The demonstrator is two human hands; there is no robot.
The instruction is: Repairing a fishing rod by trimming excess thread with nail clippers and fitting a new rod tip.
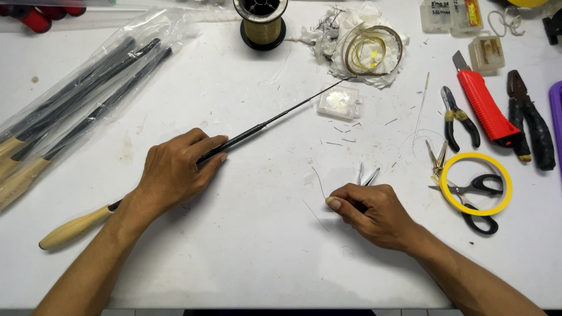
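A white surface [252, 246] seen from above. The left hand [175, 172] lies closed over a thin black rod [275, 119] with a pale wooden handle [73, 227]; the rod runs diagonally from the near left edge up toward the middle of the far edge. The right hand [374, 212], near the middle of the near edge, pinches a fine wire [319, 182] between thumb and fingers, with metal tweezers [367, 175] poking out behind it. Along the left edge lies a clear bag of similar rods [70, 99]. At the far edge stand a spool of gold thread [261, 23] and crumpled white tissue [363, 41]. Toward the right edge crowd a red utility knife [485, 108], pliers [530, 120], small cutters [459, 120], and scissors [477, 202] lying across a yellow tape ring [475, 159]. Bare room stays open between the hands and along the near edge
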